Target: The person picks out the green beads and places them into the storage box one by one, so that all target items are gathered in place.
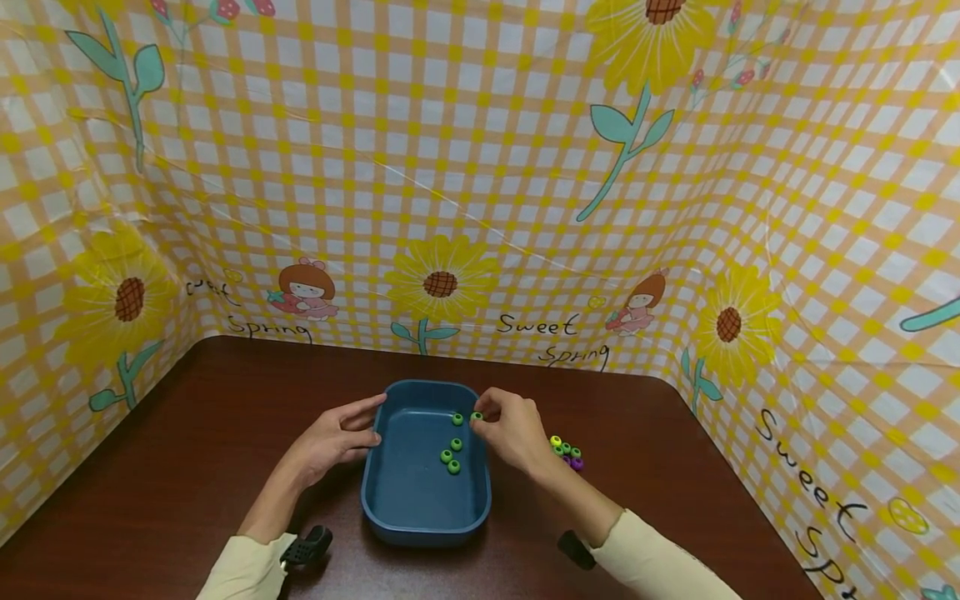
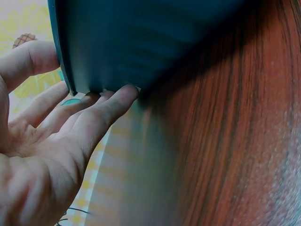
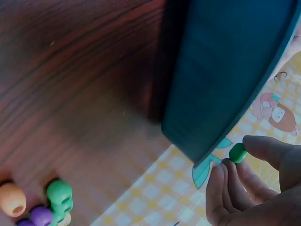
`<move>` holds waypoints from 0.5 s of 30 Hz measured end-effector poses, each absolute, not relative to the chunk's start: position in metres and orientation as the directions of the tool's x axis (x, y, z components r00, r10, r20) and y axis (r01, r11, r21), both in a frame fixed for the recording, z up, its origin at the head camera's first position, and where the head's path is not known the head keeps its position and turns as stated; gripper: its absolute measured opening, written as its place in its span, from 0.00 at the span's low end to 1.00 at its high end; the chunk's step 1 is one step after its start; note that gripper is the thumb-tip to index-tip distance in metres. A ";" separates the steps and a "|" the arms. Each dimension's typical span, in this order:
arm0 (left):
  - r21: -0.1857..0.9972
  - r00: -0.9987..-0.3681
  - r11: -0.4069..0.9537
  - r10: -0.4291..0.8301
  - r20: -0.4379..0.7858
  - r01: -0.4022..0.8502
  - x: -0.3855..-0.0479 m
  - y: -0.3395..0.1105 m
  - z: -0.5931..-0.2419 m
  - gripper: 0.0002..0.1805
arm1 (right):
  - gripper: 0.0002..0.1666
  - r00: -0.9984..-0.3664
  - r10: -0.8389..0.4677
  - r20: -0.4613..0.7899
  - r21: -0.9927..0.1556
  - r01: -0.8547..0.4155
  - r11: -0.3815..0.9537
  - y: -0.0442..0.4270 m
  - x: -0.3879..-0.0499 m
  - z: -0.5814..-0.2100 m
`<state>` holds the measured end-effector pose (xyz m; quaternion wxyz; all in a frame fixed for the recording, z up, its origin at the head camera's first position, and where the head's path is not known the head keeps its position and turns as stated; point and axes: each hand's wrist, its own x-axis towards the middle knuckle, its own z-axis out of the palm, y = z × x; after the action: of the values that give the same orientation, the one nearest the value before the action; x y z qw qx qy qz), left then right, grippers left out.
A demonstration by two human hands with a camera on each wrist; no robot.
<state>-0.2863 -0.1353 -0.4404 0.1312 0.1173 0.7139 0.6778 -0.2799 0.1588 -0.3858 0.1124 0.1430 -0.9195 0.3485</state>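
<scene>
A blue rectangular tub (image 1: pixel 420 492) stands on the table, with several green beads (image 1: pixel 456 444) lying in its right half. My left hand (image 1: pixel 333 440) rests its fairly straight fingers against the tub's left side; in the left wrist view, its fingertips (image 2: pixel 126 94) touch the outer wall. At the tub's far right rim, my right hand (image 1: pixel 513 429) pinches one green bead (image 3: pixel 238 153) between thumb and finger. To the right of that hand is a small cluster of beads, with a yellow bead (image 1: pixel 555 441), green beads (image 3: pixel 59 191) and purple beads (image 3: pixel 41 215).
The dark wood-grain table (image 1: pixel 247 400) carries the tub and the loose beads. A checked cloth (image 1: pixel 480 200) printed with sunflowers hangs along the back and both sides. An orange-looking bead (image 3: pixel 12 199) lies by the cluster in the right wrist view.
</scene>
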 end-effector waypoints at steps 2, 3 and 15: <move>0.998 -0.938 0.061 0.344 -0.025 -0.004 -0.287 -0.136 -0.440 0.36 | 0.05 -0.929 -0.191 0.316 -0.605 -0.353 0.714 0.155 -0.280 -0.388; 0.998 -0.939 0.064 0.343 -0.024 -0.002 -0.287 -0.136 -0.440 0.36 | 0.05 -0.926 -0.194 0.323 -0.602 -0.360 0.713 0.154 -0.279 -0.389; 0.999 -0.931 0.053 0.366 -0.011 0.009 -0.286 -0.138 -0.439 0.39 | 0.05 -0.911 -0.219 0.349 -0.602 -0.397 0.693 0.140 -0.281 -0.406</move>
<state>-0.2864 -0.1375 -0.4394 0.1320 0.1312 0.7135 0.6754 -0.2808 0.1400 -0.4063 0.1259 0.1687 -0.9115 0.3534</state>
